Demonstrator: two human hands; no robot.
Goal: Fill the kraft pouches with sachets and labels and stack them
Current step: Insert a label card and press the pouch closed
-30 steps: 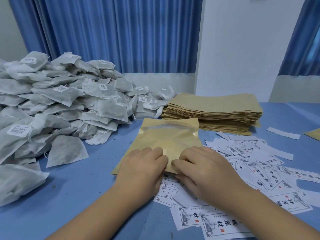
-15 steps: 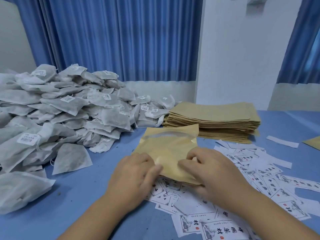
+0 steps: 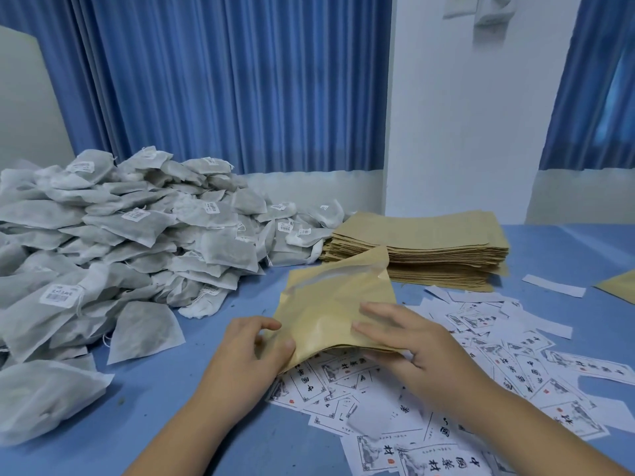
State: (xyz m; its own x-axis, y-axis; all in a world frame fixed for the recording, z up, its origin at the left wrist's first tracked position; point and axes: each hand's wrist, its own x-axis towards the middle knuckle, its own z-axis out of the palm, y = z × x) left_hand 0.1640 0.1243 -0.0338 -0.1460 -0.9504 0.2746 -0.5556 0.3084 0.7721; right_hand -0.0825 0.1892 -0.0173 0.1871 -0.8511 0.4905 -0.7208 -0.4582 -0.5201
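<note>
A kraft pouch [image 3: 330,304] with a clear window strip is lifted off the table, tilted up at its far end. My left hand [image 3: 254,359] pinches its near left corner. My right hand [image 3: 409,341] grips its near right edge, fingers on top and thumb beneath. A large heap of grey-white sachets [image 3: 113,242] with small barcode tags fills the left side. Printed paper labels [image 3: 481,369] lie scattered under and right of my hands. A stack of flat kraft pouches [image 3: 436,245] sits behind the held pouch.
The blue table [image 3: 165,389] runs to a white wall with blue curtains [image 3: 223,80] behind. A loose sachet [image 3: 144,331] lies left of my hands. A white paper strip [image 3: 553,286] and another kraft pouch corner [image 3: 618,286] lie at far right.
The pouch has risen from lying flat on the table to being held up and tilted. Both hands shifted along its near edge. The camera tilted upward.
</note>
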